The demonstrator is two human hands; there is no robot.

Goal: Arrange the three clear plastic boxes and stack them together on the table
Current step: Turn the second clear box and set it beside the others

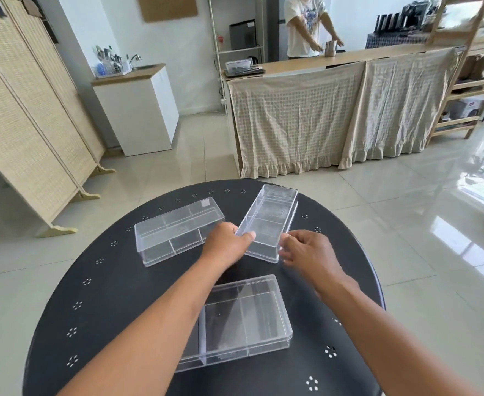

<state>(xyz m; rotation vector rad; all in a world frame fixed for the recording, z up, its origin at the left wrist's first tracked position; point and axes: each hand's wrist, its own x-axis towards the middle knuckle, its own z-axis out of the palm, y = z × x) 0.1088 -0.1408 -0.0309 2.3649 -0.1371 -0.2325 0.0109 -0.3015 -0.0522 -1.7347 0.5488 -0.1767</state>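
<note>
On the round black worktop (98, 295), three clear plastic boxes, none yet stacked. Far box (269, 221): angled, right of centre, near end towards the person. Left box (178, 230): lying lengthwise, just beside the far box's near corner. Near box (246, 318): closest to the person, apart from the other two, partly crossed by the left forearm.

Left hand (226, 241): fingers closed on the near left corner of the far box, thumb on its top edge. Right hand (306, 252): fingers curled at the near right corner of the same box; contact looks likely, but motion blur and the clear wall make a firm grip impossible to confirm.

Step in hand, as judged: taking up the far box for squaring and stacking. Advice: hold both near corners evenly, lift level so that the lid does not shift, turn the long side parallel to the chosen base box, lower with edges matched before letting go. Clear walls are slick; pinch at the corners, not the flat faces.

Surface: dark, matt, with small perforated dot clusters round the rim. Room: glossy pale floor tiles, woven folding screen at left, white cabinet with sink, curtained counter beyond, a second person standing behind it.
</note>
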